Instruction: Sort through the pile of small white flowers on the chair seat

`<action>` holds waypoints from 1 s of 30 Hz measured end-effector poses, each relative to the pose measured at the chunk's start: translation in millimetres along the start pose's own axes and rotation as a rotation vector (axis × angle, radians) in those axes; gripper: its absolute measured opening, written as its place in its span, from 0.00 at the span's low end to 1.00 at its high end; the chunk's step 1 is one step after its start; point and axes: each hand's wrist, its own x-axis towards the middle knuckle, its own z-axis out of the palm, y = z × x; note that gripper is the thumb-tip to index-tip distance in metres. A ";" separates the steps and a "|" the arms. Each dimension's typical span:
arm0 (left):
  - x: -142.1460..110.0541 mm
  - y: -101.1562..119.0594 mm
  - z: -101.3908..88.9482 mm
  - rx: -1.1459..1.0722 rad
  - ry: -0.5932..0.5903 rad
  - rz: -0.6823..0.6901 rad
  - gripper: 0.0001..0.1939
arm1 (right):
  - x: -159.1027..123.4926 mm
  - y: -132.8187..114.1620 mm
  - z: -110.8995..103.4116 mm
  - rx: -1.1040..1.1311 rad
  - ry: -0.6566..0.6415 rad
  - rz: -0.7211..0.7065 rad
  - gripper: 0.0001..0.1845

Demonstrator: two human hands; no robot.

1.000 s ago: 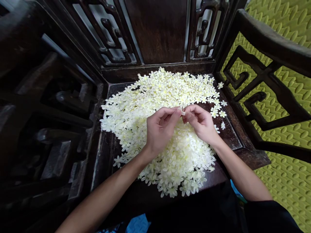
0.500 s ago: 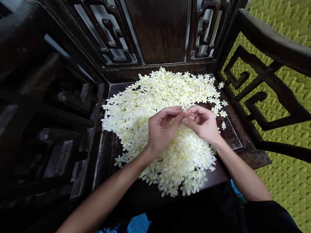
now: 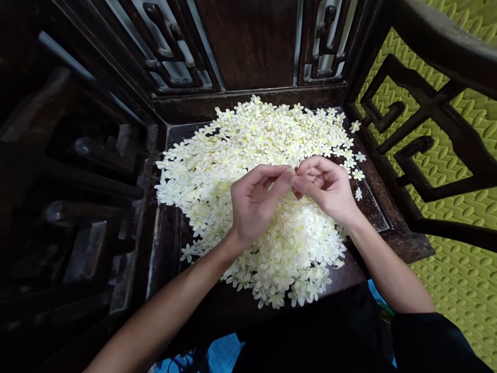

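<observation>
A big heap of small white and pale-yellow flowers [image 3: 233,171] covers the seat of a dark carved wooden chair [image 3: 171,223]. My left hand [image 3: 254,204] and my right hand [image 3: 326,189] hover above the middle of the heap, fingertips meeting. Both pinch one small white flower [image 3: 292,171] between thumbs and forefingers; most of it is hidden by the fingers. The other fingers are curled in.
The chair's carved backrest [image 3: 252,46] rises behind the heap and an armrest [image 3: 430,119] runs along the right. A few loose flowers [image 3: 357,173] lie near the seat's right edge. A yellow-green patterned mat [image 3: 462,269] covers the floor on the right. Dark wooden furniture [image 3: 70,197] stands at left.
My hands stay together, pinching the flower. The fingertips have closed tighter over it, so less of the flower shows. The view has tilted slightly.
</observation>
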 end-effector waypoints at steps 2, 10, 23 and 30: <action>0.2 0.8 0.7 -0.007 -0.006 0.013 0.08 | 0.0 0.4 -0.3 0.014 -0.006 -0.008 0.12; -0.9 -1.9 0.9 0.031 -0.013 -0.034 0.12 | -0.1 1.9 -1.9 -0.040 -0.037 -0.116 0.09; 1.4 -7.8 1.4 -0.033 -0.055 0.083 0.06 | -2.0 0.4 0.1 -0.014 -0.059 -0.078 0.03; 1.2 -9.2 1.8 -0.043 -0.043 0.048 0.07 | -1.1 1.2 -1.9 -0.001 -0.066 -0.033 0.03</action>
